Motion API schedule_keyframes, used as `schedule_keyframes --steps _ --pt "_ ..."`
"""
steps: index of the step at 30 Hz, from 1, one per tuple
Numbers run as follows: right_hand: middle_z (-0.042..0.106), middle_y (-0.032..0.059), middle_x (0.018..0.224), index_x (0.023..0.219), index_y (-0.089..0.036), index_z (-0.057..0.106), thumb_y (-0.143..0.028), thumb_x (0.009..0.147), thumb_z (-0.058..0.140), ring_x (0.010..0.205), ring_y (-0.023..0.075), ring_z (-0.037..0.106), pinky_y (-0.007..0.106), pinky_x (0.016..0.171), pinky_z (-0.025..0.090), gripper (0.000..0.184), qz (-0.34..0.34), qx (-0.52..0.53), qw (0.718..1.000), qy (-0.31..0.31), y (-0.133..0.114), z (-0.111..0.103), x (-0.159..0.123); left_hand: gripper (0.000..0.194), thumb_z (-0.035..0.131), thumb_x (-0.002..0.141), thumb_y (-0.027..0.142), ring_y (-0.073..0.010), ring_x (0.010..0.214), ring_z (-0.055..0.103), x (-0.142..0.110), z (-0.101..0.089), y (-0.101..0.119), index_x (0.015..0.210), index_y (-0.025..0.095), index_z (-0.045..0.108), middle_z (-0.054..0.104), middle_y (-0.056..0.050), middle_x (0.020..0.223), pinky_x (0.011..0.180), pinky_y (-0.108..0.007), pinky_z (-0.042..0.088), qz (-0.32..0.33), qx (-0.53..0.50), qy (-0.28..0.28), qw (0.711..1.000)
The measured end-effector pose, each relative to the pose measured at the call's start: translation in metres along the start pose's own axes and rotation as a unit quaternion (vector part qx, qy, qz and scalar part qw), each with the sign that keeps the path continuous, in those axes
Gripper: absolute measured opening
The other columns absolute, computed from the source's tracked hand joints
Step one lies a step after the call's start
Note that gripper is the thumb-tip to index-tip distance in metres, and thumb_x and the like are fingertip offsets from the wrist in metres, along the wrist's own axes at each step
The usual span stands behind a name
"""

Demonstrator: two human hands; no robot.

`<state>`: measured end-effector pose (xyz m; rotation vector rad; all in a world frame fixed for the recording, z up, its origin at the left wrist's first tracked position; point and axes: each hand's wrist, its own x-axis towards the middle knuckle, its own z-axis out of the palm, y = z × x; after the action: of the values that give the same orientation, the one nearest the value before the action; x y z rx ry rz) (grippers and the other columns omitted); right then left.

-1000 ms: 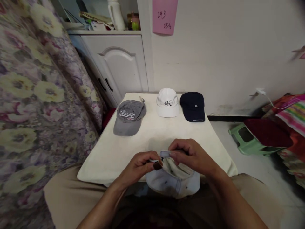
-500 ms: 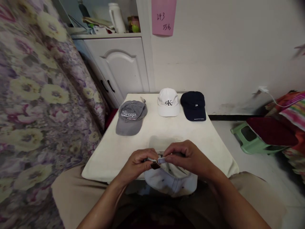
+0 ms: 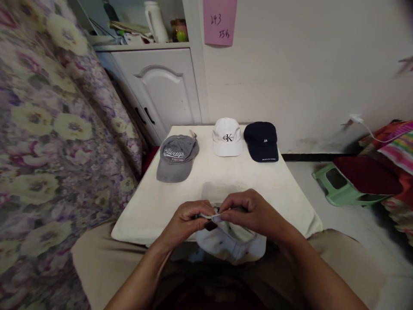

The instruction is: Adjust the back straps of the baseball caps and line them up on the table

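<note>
Both hands have drawn closer together since the earlier frames, so the strap ends that showed between them are now nearly covered by the fingertips. Nearest the person, the left hand pinches one end of the back strap of a pale cap, and the right hand pinches the other end against it. The cap hangs at the near edge of the table, over the person's lap. The grip on each end looks slight, so a tug could judgeably pull a strap end free, or let the cap drop into the lap. Farther off on the table lie a grey cap, a white cap and a navy cap, well apart from the hands.
</note>
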<state>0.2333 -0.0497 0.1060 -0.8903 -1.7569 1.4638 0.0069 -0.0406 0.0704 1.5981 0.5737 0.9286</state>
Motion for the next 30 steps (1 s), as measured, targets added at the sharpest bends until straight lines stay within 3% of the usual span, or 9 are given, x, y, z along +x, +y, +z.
schedule_keyframes --steps 16,30 --pt "0.047 -0.0059 0.058 0.081 -0.015 0.07 -0.034 0.086 0.069 0.053 0.0064 0.035 0.02 0.049 0.028 0.019 0.006 0.021 1.0 -0.007 0.0034 -0.0021 0.0021 0.018 0.07 0.086 0.031 -0.0141 0.066 0.057 0.0025 0.0034 0.0023 0.085 0.015 0.077 0.066 -0.005 0.073 0.061 -0.024 0.043 0.006 0.002 -0.001 1.0" --pt "0.057 -0.0022 0.065 0.085 -0.016 0.072 -0.04 0.085 0.07 0.058 0.0091 0.042 0.022 0.054 0.032 0.024 0.004 0.022 0.999 -0.026 0.0065 -0.0043 0.0031 0.022 0.071 0.085 0.035 -0.0153 0.066 0.056 0.0014 0.0033 0.0024 0.082 0.013 0.075 0.064 -0.005 0.072 0.062 -0.025 0.042 -0.019 0.013 0.007 1.0"
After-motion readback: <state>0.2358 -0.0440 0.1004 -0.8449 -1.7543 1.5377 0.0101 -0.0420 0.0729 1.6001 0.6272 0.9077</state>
